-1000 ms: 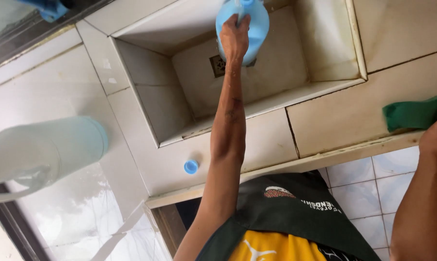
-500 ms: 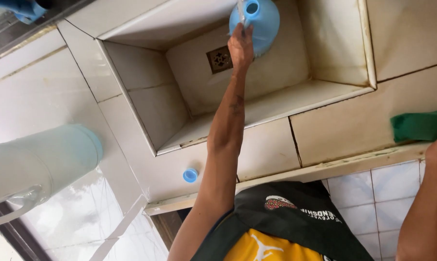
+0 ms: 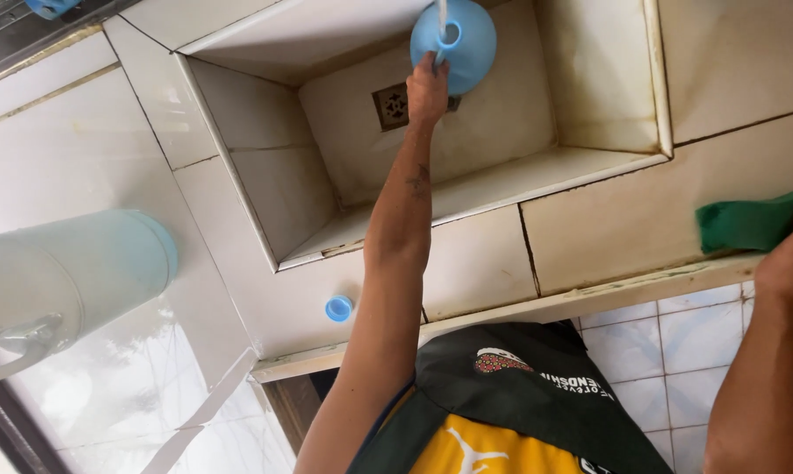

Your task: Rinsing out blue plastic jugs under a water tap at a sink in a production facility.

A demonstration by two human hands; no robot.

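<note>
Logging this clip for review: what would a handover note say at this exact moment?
Left hand: grips a blue jug over the sink, with a thin stream of water running into it.
Right hand: on a green sponge at the counter edge; grip unclear.
Done: small blue cap is off, lying on the counter.
Left: cap not back on.

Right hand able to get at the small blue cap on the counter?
Probably not easily. The blue cap lies uncovered, but the left hand, gripping the blue jug in the sink, stretches its arm between cap and right hand, which rests on the green sponge.
</note>
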